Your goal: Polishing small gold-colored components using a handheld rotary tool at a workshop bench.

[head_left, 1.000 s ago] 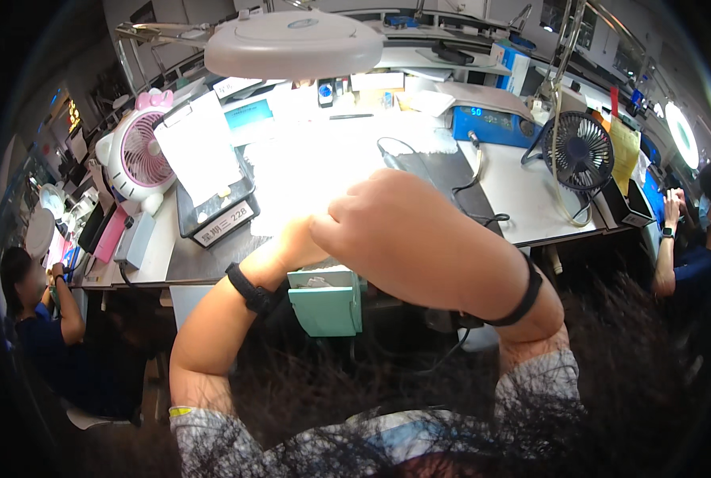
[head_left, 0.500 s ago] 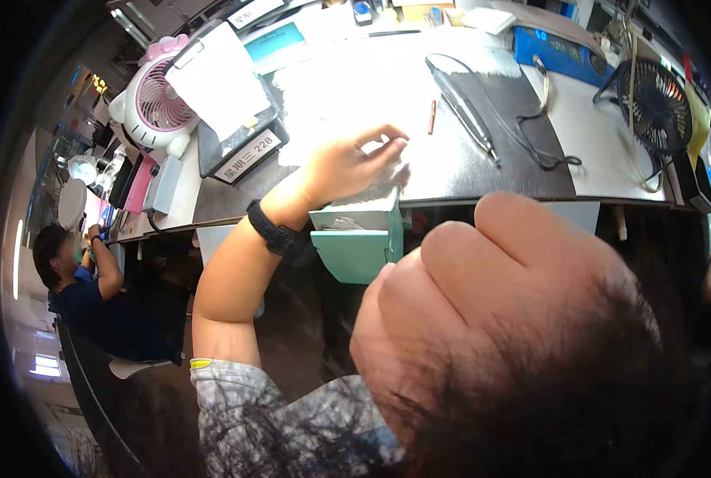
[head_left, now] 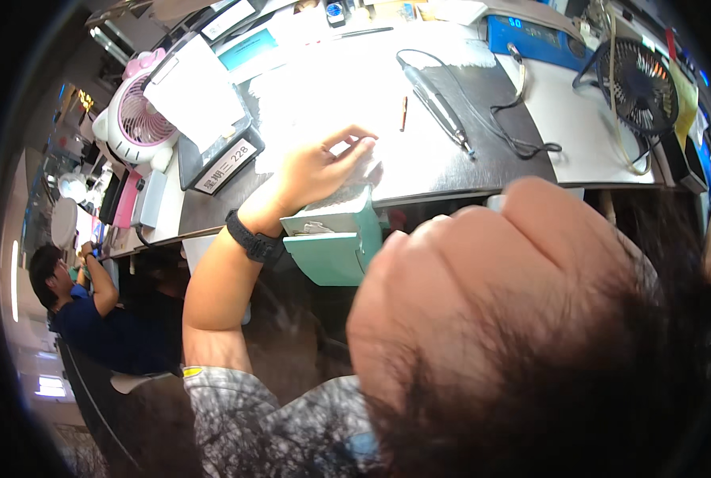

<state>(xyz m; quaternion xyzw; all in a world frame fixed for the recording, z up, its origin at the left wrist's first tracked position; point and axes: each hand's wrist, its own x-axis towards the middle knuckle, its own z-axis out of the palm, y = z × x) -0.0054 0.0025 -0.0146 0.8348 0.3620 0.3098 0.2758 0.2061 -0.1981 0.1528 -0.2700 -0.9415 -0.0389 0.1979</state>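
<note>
My left hand, with a black band on its wrist, is over the bench's front edge. Its thumb and forefinger are curled together at the tips, and I cannot make out anything between them. Just below it is a teal box with an open top, holding small pale pieces too blurred to name. My right hand is raised very close, filling the lower right, its fingers folded into a fist. Whatever it may hold is hidden. Dark hair covers part of its back and wrist.
Beyond my hands lie a pen-shaped handpiece with a cable and a thin reddish stick. A blue box with a display and a black fan stand right. Left are a pink-white fan, a paper-topped black tray and a seated person.
The whole scene has shifted a little left and upward in view. My right fist has turned slightly and stays close. My left hand keeps its pose over the bench edge.
</note>
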